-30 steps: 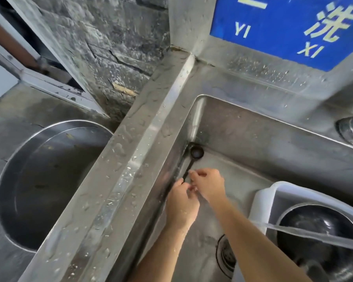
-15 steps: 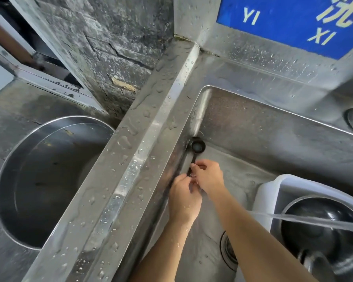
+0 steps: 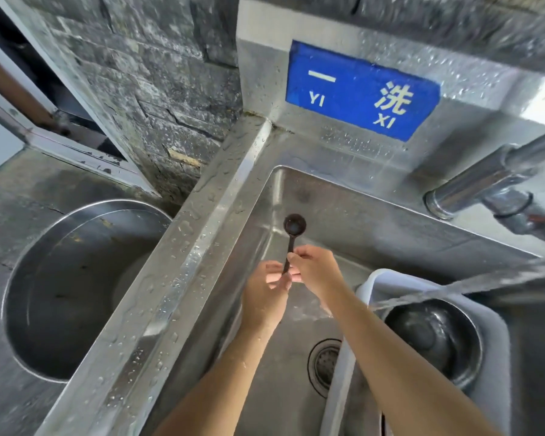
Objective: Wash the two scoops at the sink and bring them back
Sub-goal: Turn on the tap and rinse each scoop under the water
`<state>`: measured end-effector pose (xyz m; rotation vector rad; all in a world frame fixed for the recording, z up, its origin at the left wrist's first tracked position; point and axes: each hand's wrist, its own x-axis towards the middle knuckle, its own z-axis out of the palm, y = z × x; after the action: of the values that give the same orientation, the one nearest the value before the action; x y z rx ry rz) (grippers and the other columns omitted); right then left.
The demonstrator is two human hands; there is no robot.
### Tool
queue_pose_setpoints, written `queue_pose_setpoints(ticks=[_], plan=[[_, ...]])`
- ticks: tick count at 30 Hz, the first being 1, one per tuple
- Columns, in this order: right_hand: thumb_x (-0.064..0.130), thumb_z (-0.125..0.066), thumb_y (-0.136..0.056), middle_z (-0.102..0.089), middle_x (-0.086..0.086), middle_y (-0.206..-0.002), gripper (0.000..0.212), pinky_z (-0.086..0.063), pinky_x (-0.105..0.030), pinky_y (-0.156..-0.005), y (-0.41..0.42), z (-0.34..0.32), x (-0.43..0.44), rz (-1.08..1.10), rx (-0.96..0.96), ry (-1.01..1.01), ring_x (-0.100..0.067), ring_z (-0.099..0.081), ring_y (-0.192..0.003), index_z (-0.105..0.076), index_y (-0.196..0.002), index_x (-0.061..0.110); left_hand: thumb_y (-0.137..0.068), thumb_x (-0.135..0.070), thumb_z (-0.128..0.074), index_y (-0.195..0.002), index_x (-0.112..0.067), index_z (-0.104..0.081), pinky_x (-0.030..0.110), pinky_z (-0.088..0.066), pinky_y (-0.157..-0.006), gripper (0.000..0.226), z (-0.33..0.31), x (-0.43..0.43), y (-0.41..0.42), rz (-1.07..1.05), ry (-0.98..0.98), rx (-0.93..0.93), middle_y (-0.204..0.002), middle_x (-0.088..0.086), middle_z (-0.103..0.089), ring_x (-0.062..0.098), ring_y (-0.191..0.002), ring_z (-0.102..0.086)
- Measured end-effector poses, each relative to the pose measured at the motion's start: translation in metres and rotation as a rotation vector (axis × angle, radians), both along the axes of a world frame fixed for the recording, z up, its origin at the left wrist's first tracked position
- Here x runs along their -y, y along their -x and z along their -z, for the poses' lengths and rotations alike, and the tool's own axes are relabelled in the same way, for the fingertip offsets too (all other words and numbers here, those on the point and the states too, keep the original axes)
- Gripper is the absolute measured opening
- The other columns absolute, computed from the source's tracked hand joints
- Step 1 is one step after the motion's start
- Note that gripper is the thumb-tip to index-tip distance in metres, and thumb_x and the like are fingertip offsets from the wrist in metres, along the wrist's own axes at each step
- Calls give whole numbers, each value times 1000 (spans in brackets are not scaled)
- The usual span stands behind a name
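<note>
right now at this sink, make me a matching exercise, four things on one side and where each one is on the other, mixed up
Things
1. dark scoop
2. blue sign
3. drain strainer
4. large steel basin

Places
a. in the floor of the sink
b. outside the sink, left of its rim
c. pinched by the left hand and right hand
d. on the steel backsplash

Pairs: 1-c, 2-d, 3-a, 4-b

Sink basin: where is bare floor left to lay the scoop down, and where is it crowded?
Bare floor runs along the left wall of the sink, from the back corner to the drain. The wet ledge between sink and pot is bare. The right is crowded: a white tub holding a steel bowl.
</note>
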<state>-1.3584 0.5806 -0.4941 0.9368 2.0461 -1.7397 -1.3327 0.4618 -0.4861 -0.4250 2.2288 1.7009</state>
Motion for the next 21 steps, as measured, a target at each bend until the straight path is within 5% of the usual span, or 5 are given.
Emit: queue_pose_setpoints(ticks=[5, 10, 17, 21], plan=[[4, -65, -91, -73, -9, -66, 23, -60, -59, -86, -20, -60, -20, 26, -57, 123, -32, -74, -70, -73, -71, 11, -93, -17, -63, -108, -23, -68, 30, -60, -68, 17, -48, -3, 9, 4, -57, 98, -99, -2, -74, 11, -76, -73], [-4, -58, -97, -75, -24, -81, 15, -63, -56, -77, -43, -126, -31, 67, -101, 222, -40, -77, -79, -73, -93, -6, -97, -23, -61, -110, -12, -70, 34, -63, -62, 19, -113, -30, 8, 82, -253, 200, -93, 9, -78, 23, -76, -77], [15, -59, -100, -80, -16, -91, 17, -62, -51, -85, -77, -185, -57, 55, -143, 76, -32, -79, -86, -76, -98, 13, -92, -14, -69, -102, -11, -73, 34, -63, -58, 11, -184, -63, -5, 192, -248, 216, -78, 10, -79, 23, -67, -77], [12, -56, -99, -81, -11, -80, 32, -65, -36, -66, -105, -218, -58, 104, -166, 81, -24, -80, -74, -79, -79, 20, -88, -11, -72, -96, -8, -75, 41, -64, -65, 9, -217, -70, -26, 175, -222, 212, -78, 14, -78, 26, -68, -76]])
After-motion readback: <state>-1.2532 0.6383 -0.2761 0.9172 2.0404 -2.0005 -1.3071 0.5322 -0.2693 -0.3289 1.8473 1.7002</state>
